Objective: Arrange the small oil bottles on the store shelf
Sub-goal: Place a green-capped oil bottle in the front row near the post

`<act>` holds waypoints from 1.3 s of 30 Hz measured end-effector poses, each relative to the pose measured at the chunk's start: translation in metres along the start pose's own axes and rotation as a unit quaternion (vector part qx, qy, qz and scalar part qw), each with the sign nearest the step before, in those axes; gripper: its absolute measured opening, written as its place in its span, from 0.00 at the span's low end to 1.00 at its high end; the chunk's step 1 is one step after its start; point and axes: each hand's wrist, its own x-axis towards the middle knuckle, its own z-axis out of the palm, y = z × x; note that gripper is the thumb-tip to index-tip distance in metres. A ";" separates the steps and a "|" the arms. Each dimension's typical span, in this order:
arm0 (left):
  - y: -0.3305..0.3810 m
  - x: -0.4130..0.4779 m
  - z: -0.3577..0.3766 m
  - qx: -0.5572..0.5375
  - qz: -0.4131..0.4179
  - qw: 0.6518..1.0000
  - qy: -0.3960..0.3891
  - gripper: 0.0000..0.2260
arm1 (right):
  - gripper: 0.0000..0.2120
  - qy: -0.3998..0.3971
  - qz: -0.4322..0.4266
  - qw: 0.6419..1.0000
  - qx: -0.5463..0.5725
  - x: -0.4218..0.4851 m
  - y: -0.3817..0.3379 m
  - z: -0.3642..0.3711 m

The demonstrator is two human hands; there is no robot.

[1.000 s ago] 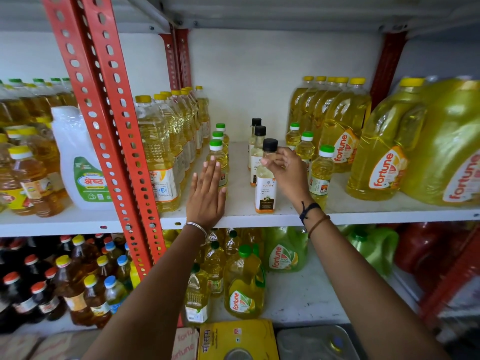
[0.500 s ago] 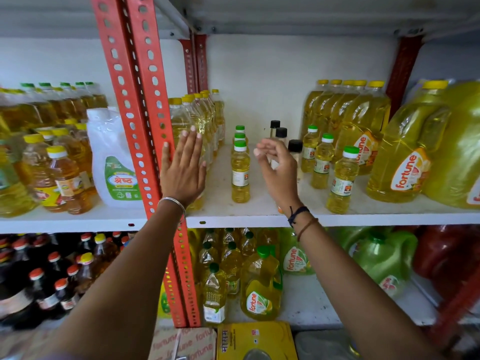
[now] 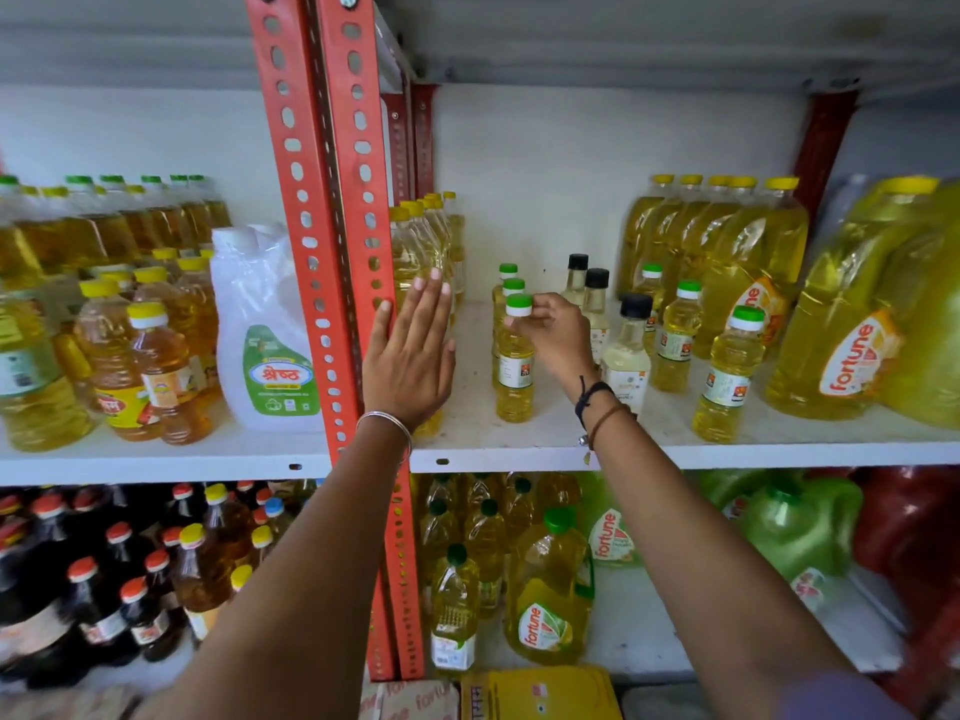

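Observation:
Small oil bottles stand in rows on the white shelf (image 3: 519, 449). The front green-capped small bottle (image 3: 514, 376) heads a row of three. My right hand (image 3: 556, 337) pinches its neck just under the cap. To the right stands a row of three black-capped bottles, the front black-capped bottle (image 3: 629, 350) partly behind my wrist. Further right are more green-capped small bottles (image 3: 724, 381). My left hand (image 3: 410, 350) is flat and open, fingers spread, against the tall yellow-capped bottles (image 3: 423, 241) beside the red upright.
A red perforated upright (image 3: 332, 252) divides the shelving. Large Fortune jugs (image 3: 852, 330) fill the right end. A white pouch (image 3: 270, 335) and amber bottles (image 3: 156, 366) sit to the left. The lower shelf holds more bottles and green jugs (image 3: 795, 527).
My right hand let go of the front black-capped bottle and moved left to the front green-capped bottle. My left hand shifted left and up, against the tall bottles. The camera view panned left.

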 end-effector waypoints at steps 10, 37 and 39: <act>0.001 0.000 -0.001 -0.003 -0.001 1.000 -0.003 0.25 | 0.22 0.031 -0.023 0.987 -0.156 0.008 0.000 0.003; 0.002 -0.001 0.000 0.001 -0.006 1.000 -0.004 0.25 | 0.15 -0.003 -0.022 1.000 -0.021 -0.012 0.002 -0.010; 0.001 -0.001 -0.001 0.003 -0.006 1.000 -0.005 0.25 | 0.15 -0.002 -0.025 1.000 -0.018 -0.018 0.001 -0.012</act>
